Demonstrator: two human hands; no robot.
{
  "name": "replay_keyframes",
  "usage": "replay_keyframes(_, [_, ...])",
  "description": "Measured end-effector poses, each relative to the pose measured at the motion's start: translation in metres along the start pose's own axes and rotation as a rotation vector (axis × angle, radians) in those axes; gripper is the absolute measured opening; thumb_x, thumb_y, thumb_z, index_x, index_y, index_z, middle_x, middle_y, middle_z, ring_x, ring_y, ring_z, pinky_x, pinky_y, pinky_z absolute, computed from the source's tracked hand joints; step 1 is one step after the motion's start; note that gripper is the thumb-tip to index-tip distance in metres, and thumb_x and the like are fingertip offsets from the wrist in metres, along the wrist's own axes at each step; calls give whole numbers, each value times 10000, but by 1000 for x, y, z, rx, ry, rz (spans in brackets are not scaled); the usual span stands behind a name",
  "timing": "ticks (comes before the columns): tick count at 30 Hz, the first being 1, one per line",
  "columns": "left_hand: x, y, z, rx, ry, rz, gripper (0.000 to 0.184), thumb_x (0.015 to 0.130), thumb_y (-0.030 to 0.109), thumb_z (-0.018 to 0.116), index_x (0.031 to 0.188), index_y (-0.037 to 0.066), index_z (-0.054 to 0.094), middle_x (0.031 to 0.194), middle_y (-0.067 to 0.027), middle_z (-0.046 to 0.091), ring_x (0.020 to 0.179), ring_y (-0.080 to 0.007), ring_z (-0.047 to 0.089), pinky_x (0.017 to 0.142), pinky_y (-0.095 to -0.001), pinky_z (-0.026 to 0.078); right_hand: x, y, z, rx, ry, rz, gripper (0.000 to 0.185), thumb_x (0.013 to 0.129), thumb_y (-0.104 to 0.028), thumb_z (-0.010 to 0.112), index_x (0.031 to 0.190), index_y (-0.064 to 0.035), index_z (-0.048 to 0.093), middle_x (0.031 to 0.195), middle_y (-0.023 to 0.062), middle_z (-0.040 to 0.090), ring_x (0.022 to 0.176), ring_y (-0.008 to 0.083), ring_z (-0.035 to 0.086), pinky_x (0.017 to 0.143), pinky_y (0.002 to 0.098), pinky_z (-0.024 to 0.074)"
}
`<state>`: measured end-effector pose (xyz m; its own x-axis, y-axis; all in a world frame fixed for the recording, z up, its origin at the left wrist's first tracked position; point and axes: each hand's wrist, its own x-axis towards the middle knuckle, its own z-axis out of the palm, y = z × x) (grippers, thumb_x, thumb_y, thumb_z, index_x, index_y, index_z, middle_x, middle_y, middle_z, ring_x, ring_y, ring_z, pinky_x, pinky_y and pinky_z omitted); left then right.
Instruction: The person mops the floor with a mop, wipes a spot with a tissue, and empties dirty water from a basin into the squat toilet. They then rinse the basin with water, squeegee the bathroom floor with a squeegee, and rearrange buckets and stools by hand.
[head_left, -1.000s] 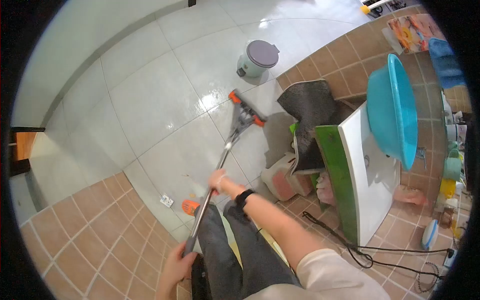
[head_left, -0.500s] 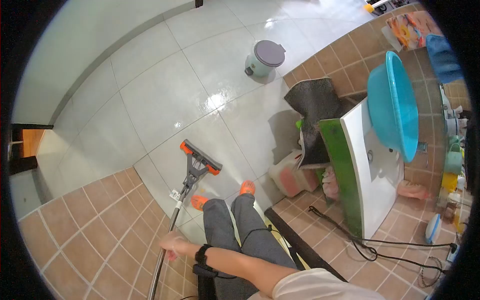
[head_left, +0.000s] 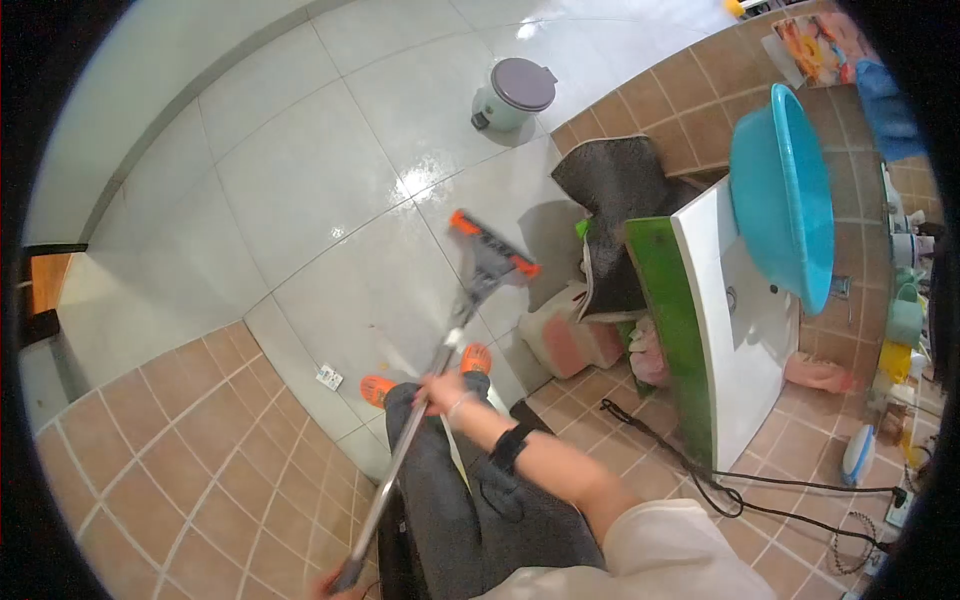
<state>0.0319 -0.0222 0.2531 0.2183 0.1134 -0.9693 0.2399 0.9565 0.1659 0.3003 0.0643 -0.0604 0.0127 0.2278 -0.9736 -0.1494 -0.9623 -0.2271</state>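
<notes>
My right hand (head_left: 440,393) is closed around the metal pole of a mop (head_left: 412,440), about midway along it. At the bottom edge my left hand (head_left: 338,588), partly cut off and blurred, wraps the dark grip at the pole's end. The mop's grey head with orange ends (head_left: 492,245) lies on the wet-looking light tile floor (head_left: 330,240), past my orange shoes (head_left: 476,358). A dark band is on my right forearm.
A lidded bin (head_left: 515,95) stands farther off. To the right are a dark mat (head_left: 615,220), a pale container (head_left: 560,340), a white sink (head_left: 735,370) with green side, and a turquoise basin (head_left: 780,200). A small white packet (head_left: 329,377) and black cable (head_left: 690,460) lie nearby.
The mop head has swept right and slightly farther away, and my right hand has moved right and up with the pole. My left hand has come into view at the bottom.
</notes>
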Motion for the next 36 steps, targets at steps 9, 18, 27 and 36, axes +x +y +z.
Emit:
replay_keyframes(9, [238, 124, 163, 135, -261, 357, 298, 746, 115, 491, 1022, 3, 511, 461, -24, 426, 320, -114, 397, 317, -270, 314, 49, -110, -188, -352, 647, -201, 236, 783, -141, 427, 789, 61, 547, 686, 190, 581, 599, 273, 597, 483, 375, 459])
replay_keyframes(18, [192, 100, 149, 264, -82, 262, 358, 740, 104, 487, 1086, 12, 487, 544, -50, 487, 364, -137, 438, 362, -280, 346, 61, -76, -163, -1999, 27, -269, 228, 618, -243, 682, 764, -68, 664, 753, 71, 641, 735, 218, 627, 624, 318, 496])
replay_keyframes(27, [62, 33, 12, 412, 81, -29, 378, 766, 154, 559, 1120, 51, 475, 594, -14, 480, 469, -95, 440, 420, -259, 356, -3, 27, 16, -1582, -254, -542, 151, 638, -254, 669, 735, -138, 666, 716, 80, 635, 711, 230, 624, 596, 332, 491])
replay_keyframes(36, [-116, 3, -80, 486, 308, -141, 425, 798, 27, 461, 1208, -53, 386, 1171, -138, 482, 1037, -162, 462, 853, -256, 371, -95, 88, 246, -1448, -799, -607, 189, 657, -293, 653, 714, -113, 648, 653, 26, 618, 603, 206, 595, 511, 394, 461])
